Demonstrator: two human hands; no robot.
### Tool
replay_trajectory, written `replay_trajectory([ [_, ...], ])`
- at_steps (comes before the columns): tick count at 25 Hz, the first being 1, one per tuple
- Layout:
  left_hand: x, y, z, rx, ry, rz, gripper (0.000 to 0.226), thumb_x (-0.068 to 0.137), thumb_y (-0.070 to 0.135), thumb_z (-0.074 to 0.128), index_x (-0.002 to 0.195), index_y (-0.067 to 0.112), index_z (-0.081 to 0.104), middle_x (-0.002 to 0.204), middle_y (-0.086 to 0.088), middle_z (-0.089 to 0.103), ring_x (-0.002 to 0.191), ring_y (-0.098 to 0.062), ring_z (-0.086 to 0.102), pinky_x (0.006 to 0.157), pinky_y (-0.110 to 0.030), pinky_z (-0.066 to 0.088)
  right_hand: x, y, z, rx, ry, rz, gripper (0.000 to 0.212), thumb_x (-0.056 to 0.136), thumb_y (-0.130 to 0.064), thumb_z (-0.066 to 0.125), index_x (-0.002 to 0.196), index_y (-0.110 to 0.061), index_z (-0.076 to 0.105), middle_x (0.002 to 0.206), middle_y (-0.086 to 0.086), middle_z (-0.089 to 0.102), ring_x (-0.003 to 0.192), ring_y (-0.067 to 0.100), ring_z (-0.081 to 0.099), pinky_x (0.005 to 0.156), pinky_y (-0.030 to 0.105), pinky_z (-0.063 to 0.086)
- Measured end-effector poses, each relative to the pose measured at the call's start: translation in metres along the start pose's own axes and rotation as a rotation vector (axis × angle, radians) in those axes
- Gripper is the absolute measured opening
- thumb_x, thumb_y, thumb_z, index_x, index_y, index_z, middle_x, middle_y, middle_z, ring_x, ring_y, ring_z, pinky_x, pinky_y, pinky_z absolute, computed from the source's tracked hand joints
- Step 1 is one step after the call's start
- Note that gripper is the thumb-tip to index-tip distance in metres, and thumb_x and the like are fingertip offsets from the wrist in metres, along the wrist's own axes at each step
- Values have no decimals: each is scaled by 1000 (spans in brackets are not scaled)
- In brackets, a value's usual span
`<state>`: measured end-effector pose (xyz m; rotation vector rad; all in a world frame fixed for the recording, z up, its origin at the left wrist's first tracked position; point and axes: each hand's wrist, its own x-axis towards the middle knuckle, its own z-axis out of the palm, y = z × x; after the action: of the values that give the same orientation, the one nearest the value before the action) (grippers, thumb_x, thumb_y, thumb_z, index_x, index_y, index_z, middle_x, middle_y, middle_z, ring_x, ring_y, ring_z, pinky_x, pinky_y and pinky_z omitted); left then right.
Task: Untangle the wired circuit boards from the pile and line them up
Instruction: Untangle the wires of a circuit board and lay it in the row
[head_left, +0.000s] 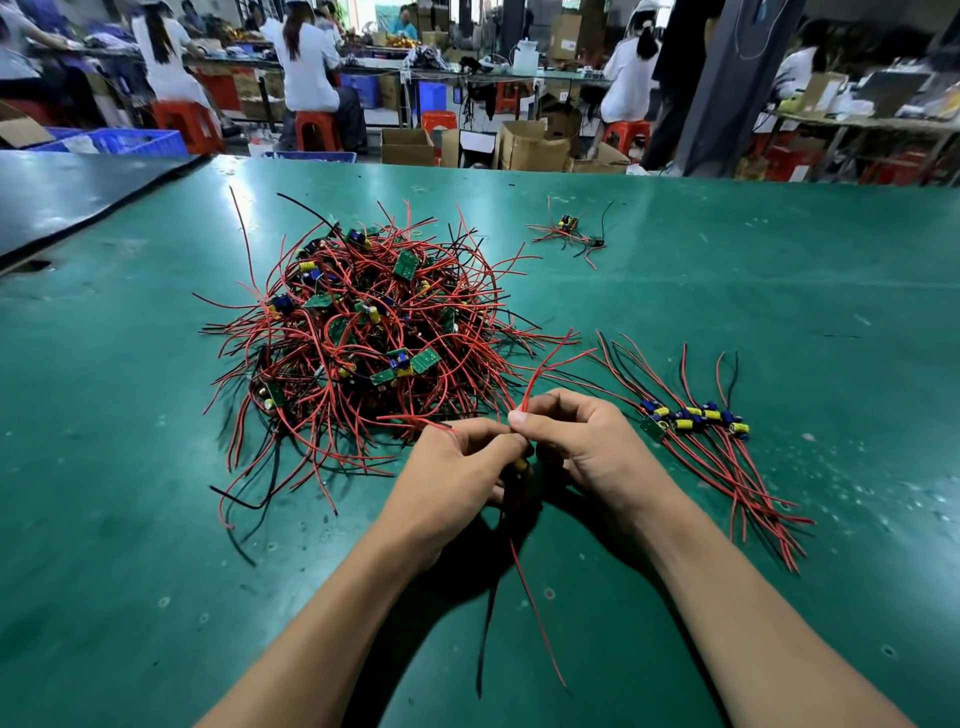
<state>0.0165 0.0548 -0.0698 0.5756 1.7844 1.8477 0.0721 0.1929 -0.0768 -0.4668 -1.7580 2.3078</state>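
Both grips meet at the near middle of the tabletop (727, 260), just in front of the pile (363, 332). Left grip (457, 467) is curled, fingers closed round a board (521, 465) held between the two hands. The board is mostly hidden and only a yellow part shows, so the hold is probably a thumb-and-finger pinch. Right grip (582, 441) pinches red leads (540, 374) between thumb and forefinger, with the other fingers curled. The leads rise from the fingertips and fan up and right. Under my hands a red wire (535, 597) and a black wire (488, 623) trail down toward me. I cannot tell if they touch the tabletop. The pile is a big tangle of red and black wires with green boards and blue and yellow parts. It sits left of centre, and its nearest strands reach my left knuckles. The row (696, 415) lies just right of my right grip, boards side by side, wires running away from me and back toward the near right. A small cluster (569, 234) lies far out, well apart from both. Beyond the tabletop there are people on red stools (317, 130), boxes (535, 145) and blue crates (135, 141).
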Motion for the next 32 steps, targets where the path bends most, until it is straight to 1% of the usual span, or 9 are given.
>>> replay_trajectory([
  [3, 2, -2, 1, 30, 16, -9, 16, 90, 2, 60, 80, -1, 71, 65, -9, 67, 57, -18, 61, 53, -26, 55, -1, -1, 1, 27, 3, 32, 21, 76, -16, 85, 69, -21, 65, 78, 16, 52, 60, 19, 49, 59, 32, 46],
  [5, 2, -1, 0, -3, -1, -39, 15, 90, 0, 59, 81, -3, 71, 68, -16, 69, 57, -24, 64, 53, -27, 57, 0, 1, 1, 34, 35, 45, 26, 80, -14, 82, 64, -22, 63, 65, 8, 50, 50, 14, 46, 51, 26, 47],
  [9, 0, 1, -4, 2, -76, -59, 12, 88, -1, 62, 81, -7, 70, 68, -17, 70, 53, -22, 63, 49, -23, 51, 8, 0, -1, 22, 168, 25, 30, 82, -14, 80, 61, -22, 61, 49, -2, 39, 39, 10, 32, 41, 20, 28],
  [14, -3, 2, -6, 78, -165, -55, 13, 89, 1, 61, 83, -6, 71, 71, -15, 72, 56, -20, 65, 49, -19, 49, 16, -5, -11, 191, 301, -65, 26, 87, -3, 73, 75, -13, 52, 51, -5, 42, 38, 6, 33, 36, 19, 29],
  [19, -2, 0, -5, 20, -117, -87, 15, 88, -1, 57, 78, -1, 69, 68, -16, 69, 58, -25, 64, 53, -25, 53, 14, -6, -8, 273, 170, 5, 25, 82, -14, 74, 79, -14, 49, 56, -5, 40, 40, 4, 34, 36, 16, 28],
  [22, 0, -1, -4, -4, -65, -77, 14, 90, -1, 56, 88, -3, 69, 68, -15, 69, 58, -26, 64, 56, -28, 55, 6, -5, -7, 65, 51, 61, 25, 73, -24, 80, 81, -12, 59, 57, -3, 50, 42, 5, 38, 38, 16, 30],
  [25, -2, -1, -4, -21, -47, -44, 15, 92, 4, 58, 85, -2, 70, 66, -14, 69, 55, -24, 65, 52, -29, 56, 1, -2, -6, -72, -52, 118, 15, 76, -27, 82, 78, -16, 73, 64, 0, 61, 46, 7, 45, 39, 15, 34],
  [28, -4, -2, -3, -3, -43, -31, 16, 94, 6, 60, 85, -5, 68, 65, -16, 68, 51, -25, 64, 51, -31, 54, 0, -2, -8, -76, -73, 140, 9, 81, -26, 81, 78, -19, 77, 63, 3, 60, 47, 8, 48, 39, 17, 34],
  [32, -3, -1, -4, -20, -35, -47, 15, 90, 2, 62, 81, -10, 64, 62, -18, 65, 48, -26, 61, 52, -33, 55, 0, -3, -11, -203, -1, 83, 17, 87, -31, 77, 88, -14, 78, 68, 11, 51, 47, 10, 40, 42, 19, 30],
])
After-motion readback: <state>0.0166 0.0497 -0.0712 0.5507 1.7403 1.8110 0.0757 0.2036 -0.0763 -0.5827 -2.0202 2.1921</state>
